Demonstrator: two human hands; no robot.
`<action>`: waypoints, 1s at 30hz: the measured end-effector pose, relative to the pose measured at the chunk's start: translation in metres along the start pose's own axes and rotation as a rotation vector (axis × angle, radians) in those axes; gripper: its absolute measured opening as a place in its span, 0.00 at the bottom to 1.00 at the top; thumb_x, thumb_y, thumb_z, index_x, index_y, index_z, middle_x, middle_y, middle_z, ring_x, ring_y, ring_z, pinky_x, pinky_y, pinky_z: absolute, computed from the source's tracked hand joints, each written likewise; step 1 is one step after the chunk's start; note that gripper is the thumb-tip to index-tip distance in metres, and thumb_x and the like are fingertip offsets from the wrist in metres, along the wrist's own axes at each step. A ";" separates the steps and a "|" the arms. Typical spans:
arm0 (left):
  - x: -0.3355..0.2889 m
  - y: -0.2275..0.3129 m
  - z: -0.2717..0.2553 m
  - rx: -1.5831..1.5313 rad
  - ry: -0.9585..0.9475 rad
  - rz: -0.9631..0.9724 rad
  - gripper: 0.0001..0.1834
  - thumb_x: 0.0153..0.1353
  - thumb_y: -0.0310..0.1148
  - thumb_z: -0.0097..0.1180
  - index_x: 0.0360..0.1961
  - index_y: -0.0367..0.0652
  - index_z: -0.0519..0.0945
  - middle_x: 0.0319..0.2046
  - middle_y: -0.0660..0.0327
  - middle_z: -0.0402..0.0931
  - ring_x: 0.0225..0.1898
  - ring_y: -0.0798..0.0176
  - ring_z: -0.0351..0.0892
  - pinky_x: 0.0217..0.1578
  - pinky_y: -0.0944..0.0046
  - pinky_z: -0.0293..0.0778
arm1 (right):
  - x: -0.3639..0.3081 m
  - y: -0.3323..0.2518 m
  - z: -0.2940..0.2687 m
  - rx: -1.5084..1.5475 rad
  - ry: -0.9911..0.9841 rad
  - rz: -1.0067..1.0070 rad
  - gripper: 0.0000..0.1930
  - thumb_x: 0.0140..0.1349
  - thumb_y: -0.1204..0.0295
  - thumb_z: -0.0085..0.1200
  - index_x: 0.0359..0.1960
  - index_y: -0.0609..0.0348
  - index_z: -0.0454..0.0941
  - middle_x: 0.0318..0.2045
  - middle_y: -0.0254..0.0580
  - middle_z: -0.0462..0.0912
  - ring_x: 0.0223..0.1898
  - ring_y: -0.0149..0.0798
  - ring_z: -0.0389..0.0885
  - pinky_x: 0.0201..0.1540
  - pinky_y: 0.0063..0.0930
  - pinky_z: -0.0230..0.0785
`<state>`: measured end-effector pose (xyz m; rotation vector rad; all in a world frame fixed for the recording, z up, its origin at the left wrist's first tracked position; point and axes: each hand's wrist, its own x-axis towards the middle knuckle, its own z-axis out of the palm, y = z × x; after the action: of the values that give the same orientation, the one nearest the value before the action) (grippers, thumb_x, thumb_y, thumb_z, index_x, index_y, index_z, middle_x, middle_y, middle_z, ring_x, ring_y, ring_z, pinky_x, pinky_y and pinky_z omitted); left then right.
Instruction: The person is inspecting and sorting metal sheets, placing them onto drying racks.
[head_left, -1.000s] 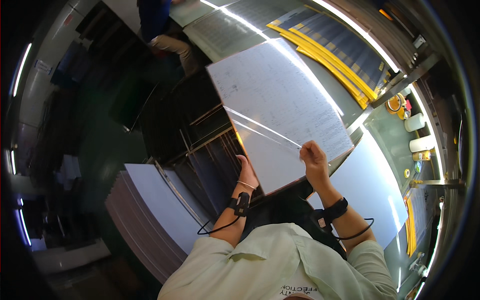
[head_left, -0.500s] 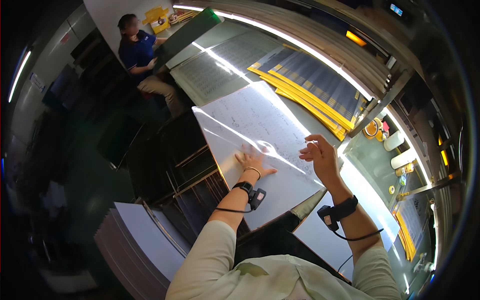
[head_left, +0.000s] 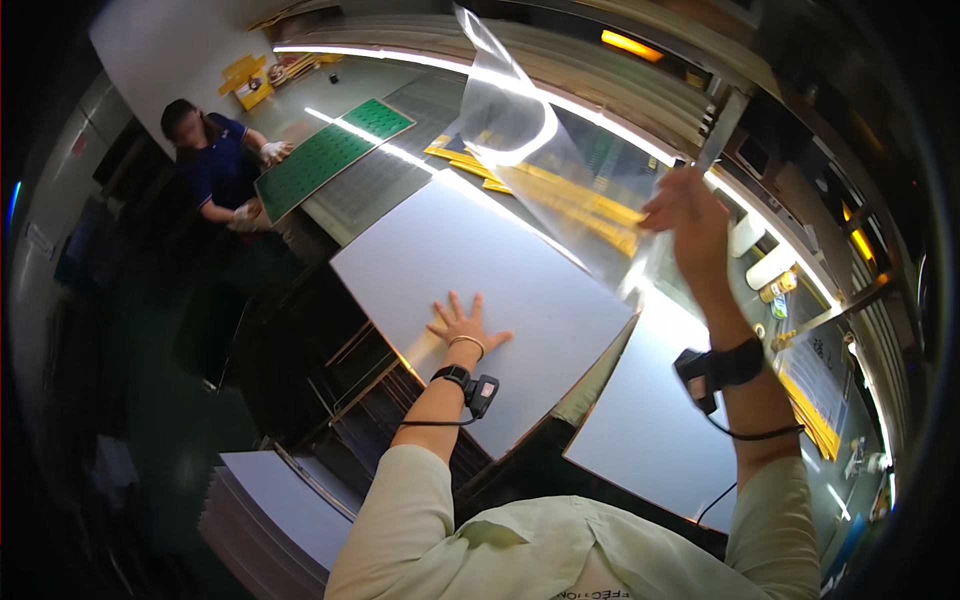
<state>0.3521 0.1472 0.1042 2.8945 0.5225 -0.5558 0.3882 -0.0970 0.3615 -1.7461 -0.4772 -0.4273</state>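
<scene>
A white panel point(head_left: 540, 300) lies flat in front of me. My left hand point(head_left: 465, 325) rests on it with the fingers spread, holding nothing. Raised at the right, my right hand point(head_left: 687, 210) pinches the edge of a clear plastic film point(head_left: 540, 150). The film hangs in a tall curved sheet above the panel's far right side, with bright reflections on it. Through it show the yellow-edged dark sheets point(head_left: 570, 200). A second white panel point(head_left: 640, 420) lies nearer to me on the right, under my right forearm.
At the far left a person in a blue shirt and white gloves holds a green panel point(head_left: 340, 155). Upright boards point(head_left: 270, 520) are stacked at lower left. A bright light tube point(head_left: 400, 56) runs along the back. White rolls point(head_left: 770, 267) stand at right.
My right hand has risen to the right, lifting the clear film off the panel, which now looks plain white. My left hand stays spread on it. The other person has lowered the green panel.
</scene>
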 end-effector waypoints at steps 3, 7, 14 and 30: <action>0.002 0.002 0.012 0.016 0.046 -0.002 0.53 0.37 0.71 0.50 0.64 0.65 0.47 0.65 0.53 0.31 0.64 0.39 0.25 0.54 0.28 0.37 | -0.051 0.027 0.017 0.093 -0.084 0.136 0.06 0.60 0.79 0.38 0.37 0.64 0.68 0.22 0.40 0.76 0.25 0.33 0.80 0.29 0.22 0.73; -0.003 0.010 0.045 0.146 0.268 0.330 0.47 0.41 0.70 0.48 0.63 0.70 0.49 0.66 0.57 0.31 0.65 0.40 0.24 0.53 0.26 0.34 | -0.097 0.038 0.045 0.084 -0.221 0.241 0.05 0.60 0.81 0.37 0.35 0.65 0.67 0.24 0.43 0.78 0.28 0.36 0.81 0.30 0.23 0.73; -0.051 0.050 0.066 0.058 0.166 0.547 0.43 0.39 0.72 0.46 0.60 0.76 0.54 0.66 0.62 0.36 0.64 0.40 0.26 0.52 0.25 0.33 | -0.022 -0.012 0.016 -0.116 0.028 -0.188 0.07 0.57 0.84 0.35 0.33 0.65 0.68 0.23 0.43 0.77 0.29 0.36 0.82 0.30 0.22 0.73; -0.062 -0.003 0.040 2.691 1.028 0.110 0.35 0.57 0.60 0.36 0.59 0.48 0.59 0.61 0.50 0.52 0.60 0.46 0.53 0.51 0.40 0.54 | -0.182 0.048 0.040 -0.205 -0.276 -0.140 0.09 0.46 0.86 0.44 0.30 0.62 0.70 0.23 0.42 0.75 0.22 0.44 0.76 0.23 0.29 0.70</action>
<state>0.2840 0.1228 0.0910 -0.5414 0.3254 -0.3244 0.2606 -0.0842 0.2175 -1.9882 -0.7791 -0.3440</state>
